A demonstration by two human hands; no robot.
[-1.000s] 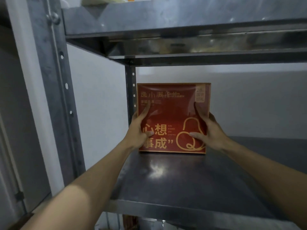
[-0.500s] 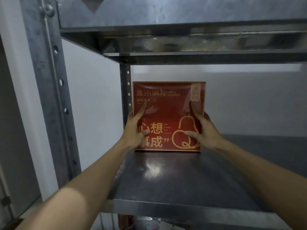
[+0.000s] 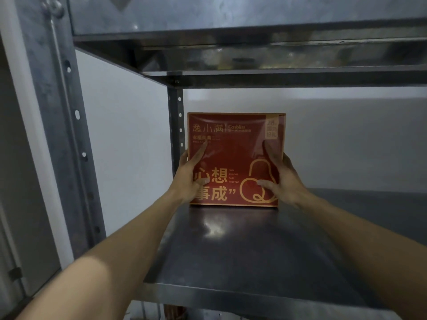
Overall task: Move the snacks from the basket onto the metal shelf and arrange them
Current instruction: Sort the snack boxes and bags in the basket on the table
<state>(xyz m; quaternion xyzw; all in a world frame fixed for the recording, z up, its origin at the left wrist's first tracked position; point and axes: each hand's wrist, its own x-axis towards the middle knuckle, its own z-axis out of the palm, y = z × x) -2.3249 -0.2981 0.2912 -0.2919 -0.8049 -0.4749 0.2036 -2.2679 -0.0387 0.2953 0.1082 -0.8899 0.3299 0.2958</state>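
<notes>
A flat red snack box (image 3: 233,144) with gold lettering stands upright at the back left of the metal shelf (image 3: 242,250), close to the rear post. My left hand (image 3: 191,179) grips its left edge, thumb and forefinger on the front face. My right hand (image 3: 280,179) grips its right edge the same way. The box's bottom edge rests on the shelf surface. The basket is out of view.
An upper metal shelf (image 3: 231,26) hangs low overhead. A perforated front post (image 3: 62,112) rises at the left and a rear post (image 3: 176,125) stands just left of the box. A white wall lies behind. The shelf extends to the right of the box.
The box and both hands have hardly moved on the shelf. The view has shifted slightly down and right, and the grip is unchanged.
</notes>
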